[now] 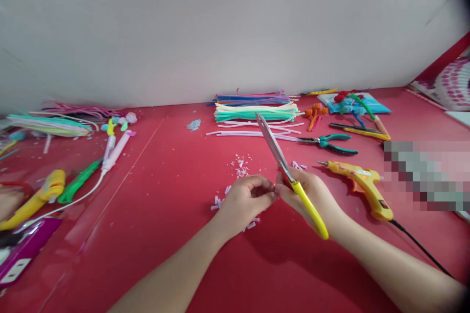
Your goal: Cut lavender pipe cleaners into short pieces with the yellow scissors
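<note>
My right hand (312, 195) holds a pair of scissors (273, 144), whose yellow handle lies across the hand and whose blades point up and away. My left hand (244, 203) is closed in a pinch, its fingertips meeting those of my right hand. Whatever sits between the fingertips is too small to make out. Short lilac cut pieces (251, 225) lie around and under my left hand. Beyond it is a scatter of fine pale clippings (241, 165). A few more lilac pieces (299, 166) lie just behind my right hand.
Bundled pipe cleaners (257, 112) lie at the back of the red table (165, 254). On the right are pliers (330, 143), a yellow glue gun (362, 183) and its cord. At left are a pink tool (117, 151), another yellow glue gun (44, 195) and another person's hand (9, 201).
</note>
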Tool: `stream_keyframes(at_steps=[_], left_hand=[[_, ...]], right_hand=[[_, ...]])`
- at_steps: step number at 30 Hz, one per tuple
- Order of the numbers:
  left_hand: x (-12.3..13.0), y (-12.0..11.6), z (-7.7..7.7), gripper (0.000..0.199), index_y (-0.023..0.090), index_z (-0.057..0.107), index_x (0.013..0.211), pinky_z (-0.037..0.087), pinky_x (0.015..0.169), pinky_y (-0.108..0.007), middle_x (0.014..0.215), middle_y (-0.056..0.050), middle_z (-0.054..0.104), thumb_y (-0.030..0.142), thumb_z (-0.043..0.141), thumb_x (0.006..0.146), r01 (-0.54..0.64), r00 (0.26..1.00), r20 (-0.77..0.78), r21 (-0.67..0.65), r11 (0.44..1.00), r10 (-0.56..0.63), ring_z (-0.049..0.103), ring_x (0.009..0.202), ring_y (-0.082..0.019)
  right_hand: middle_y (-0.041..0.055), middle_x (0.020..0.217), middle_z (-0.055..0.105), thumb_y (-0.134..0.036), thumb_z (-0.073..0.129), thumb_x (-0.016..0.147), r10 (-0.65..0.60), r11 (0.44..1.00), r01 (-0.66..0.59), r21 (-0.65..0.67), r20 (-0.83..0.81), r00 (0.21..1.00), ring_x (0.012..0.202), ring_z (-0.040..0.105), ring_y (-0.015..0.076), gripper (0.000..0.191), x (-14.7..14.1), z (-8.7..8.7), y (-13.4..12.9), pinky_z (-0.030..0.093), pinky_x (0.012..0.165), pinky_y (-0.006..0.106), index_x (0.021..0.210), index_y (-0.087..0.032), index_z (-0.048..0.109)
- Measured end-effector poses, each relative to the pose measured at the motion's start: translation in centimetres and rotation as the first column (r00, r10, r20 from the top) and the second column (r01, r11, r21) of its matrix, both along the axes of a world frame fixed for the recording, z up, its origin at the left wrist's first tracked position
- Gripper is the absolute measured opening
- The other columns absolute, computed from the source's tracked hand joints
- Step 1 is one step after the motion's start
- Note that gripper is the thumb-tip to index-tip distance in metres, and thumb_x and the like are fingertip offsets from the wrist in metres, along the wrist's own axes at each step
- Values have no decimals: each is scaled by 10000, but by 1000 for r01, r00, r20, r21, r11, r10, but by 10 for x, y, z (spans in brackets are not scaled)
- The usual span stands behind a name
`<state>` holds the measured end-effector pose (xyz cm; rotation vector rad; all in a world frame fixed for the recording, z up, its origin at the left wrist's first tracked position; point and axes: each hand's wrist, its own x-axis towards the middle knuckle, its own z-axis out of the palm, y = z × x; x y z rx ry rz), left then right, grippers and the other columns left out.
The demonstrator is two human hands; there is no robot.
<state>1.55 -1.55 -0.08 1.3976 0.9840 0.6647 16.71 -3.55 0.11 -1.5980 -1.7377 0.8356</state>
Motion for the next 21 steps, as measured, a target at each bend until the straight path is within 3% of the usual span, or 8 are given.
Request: stream_keyframes(at_steps=[2,5,11,21], left_hand=[[0,1,-1,150,161,553,656,347,472,-194,566,20,462,310,547,680,-18,1000,-2,0,1000,18,410,484,-69],[-4,7,-2,153,158,559,694,327,428,-180,538,28,461,308,570,664,-140,986,92,-30,990,142,400,446,-60],[-14,20,-2,149,134,554,738,301,401,-159,553,20,470,261,578,666,-396,851,333,-98,913,405,403,463,-49],[-17,19,1,96,141,533,667,287,419,-170,516,32,431,234,552,687,-431,827,377,-48,901,416,382,460,-47]], right_hand=[[-44,529,433,-303,431,694,4,999,-7,32,91,996,490,390,74,136,3,-3,2,275,445,181,625,-186,432],[-37,520,456,-396,451,686,-20,997,0,75,264,964,456,388,82,203,7,-6,4,248,431,192,645,-198,425],[-22,530,494,-518,428,683,-26,996,-22,83,540,841,480,477,124,304,6,-10,4,241,451,208,707,-216,400],[10,550,542,-528,343,741,12,995,-71,66,650,760,501,519,147,334,7,-17,2,218,448,233,752,-200,410]])
